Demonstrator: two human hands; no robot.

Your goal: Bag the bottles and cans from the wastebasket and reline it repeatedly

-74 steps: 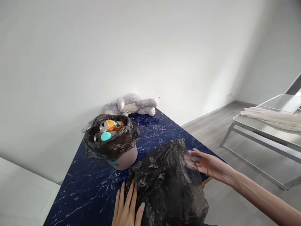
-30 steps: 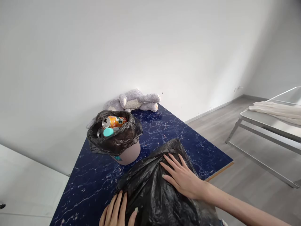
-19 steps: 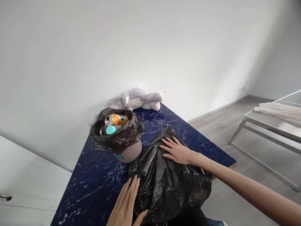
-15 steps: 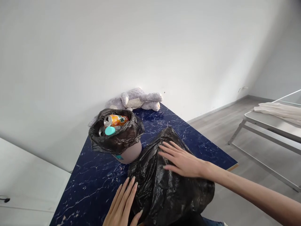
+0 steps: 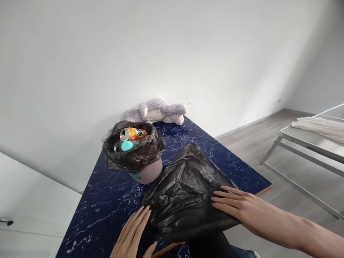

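Observation:
A black plastic bag [image 5: 188, 190] lies spread and wrinkled on the blue marbled table [image 5: 107, 200], reaching the front edge. My right hand [image 5: 239, 206] rests palm down on the bag's right side, fingers stretched out. At the bag's lower left corner, my left hand [image 5: 134, 233] lies with straight fingers, their tips touching its edge. Beyond the left hand stands a light bin [image 5: 150, 173] lined with another black bag [image 5: 134, 159]. Inside its mouth are an orange drink can [image 5: 137, 134], a second can [image 5: 117, 146] and something with a turquoise cap [image 5: 127, 145].
A lilac plush toy [image 5: 158, 110] lies at the table's back against the white wall [image 5: 172, 53]. To the right, a metal-framed rack [image 5: 309, 150] with a pale cloth [image 5: 319, 127] stands on the floor. A white cabinet [image 5: 34, 200] is at left.
My right hand has slid from the bag's middle toward its right near edge. The bag is flatter there, and the table's front edge now shows below it. My left hand has shifted slightly left.

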